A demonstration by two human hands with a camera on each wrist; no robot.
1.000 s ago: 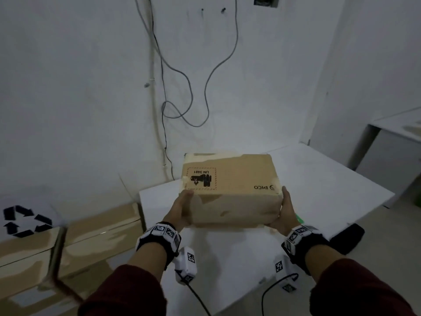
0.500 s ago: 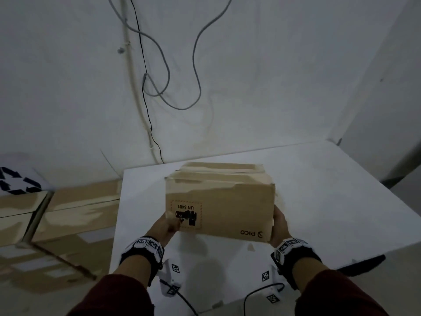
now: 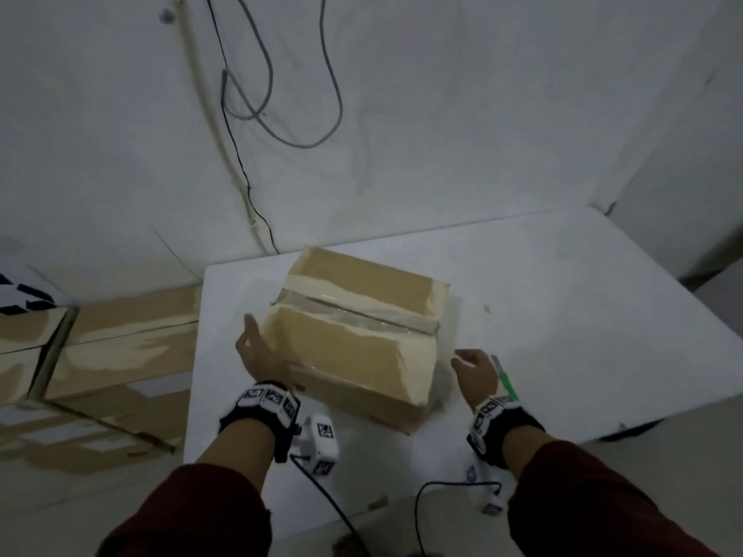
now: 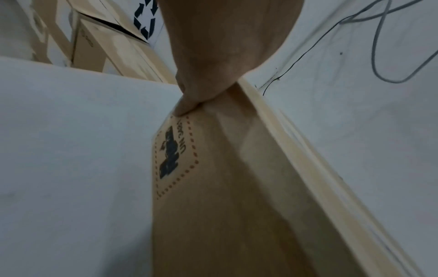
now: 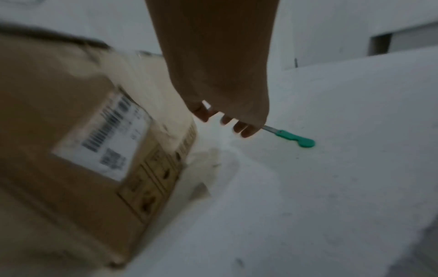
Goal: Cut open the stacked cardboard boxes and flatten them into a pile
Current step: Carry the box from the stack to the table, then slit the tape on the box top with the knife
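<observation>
Cardboard is what the work is turning on now: the box [image 3: 354,347] is sitting on the white table [image 3: 563,299], a little turned, with its taped seam [image 3: 354,311] facing up and running from left to right across the top. The green-handled knife [image 5: 294,137] is lying on the table just beside the box, on its right side. Its long axis is pointing away from the person, with the blade end further away in the head view.

The right hand [image 3: 476,375] is much the nearer one to the knife. It is hovering between the box and the knife, with the fingers [image 5: 244,130] loosely curled and apart. It is holding nothing, and I cannot tell if a fingertip is touching the blade. The left hand [image 3: 257,351] is lying against the left side of the box, the fingers mostly straight and pressing on the cardboard near a printed mark [image 4: 170,150], so it is steadying the box and not gripping it.

In my judgement the coming move is a short reach to the right to take the knife by its handle. More boxes [image 3: 120,343] are waiting at the left, lower than the table.
</observation>
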